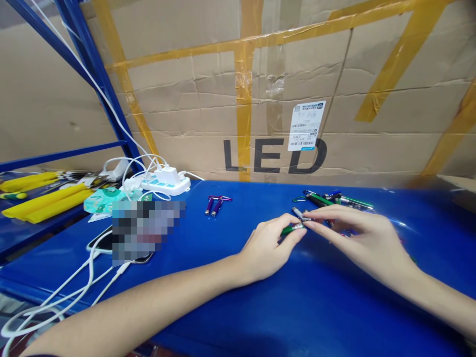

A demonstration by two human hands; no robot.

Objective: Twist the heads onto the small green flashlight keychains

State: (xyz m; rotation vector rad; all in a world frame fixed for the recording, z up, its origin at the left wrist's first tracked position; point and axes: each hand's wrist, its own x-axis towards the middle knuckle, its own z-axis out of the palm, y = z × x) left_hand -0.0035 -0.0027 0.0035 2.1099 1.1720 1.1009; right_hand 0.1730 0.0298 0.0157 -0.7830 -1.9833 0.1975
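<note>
Left hand (266, 245): you grip a green tube (290, 229).
Right hand (366, 239): you pinch a small grey piece (298, 213) (partly hidden).
Purple tubes (216, 207): two, on the blue table (208, 317).

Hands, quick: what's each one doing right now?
Left hand: closed, holding a green tube.
Right hand: closed, pinching what looks like a small silvery piece.

The left hand (266, 247) holds a green tube (287, 230), the right hand (366, 243) beside it. Purple tubes (217, 208) lie toward the worktop (297, 317)'s back edge.
</note>
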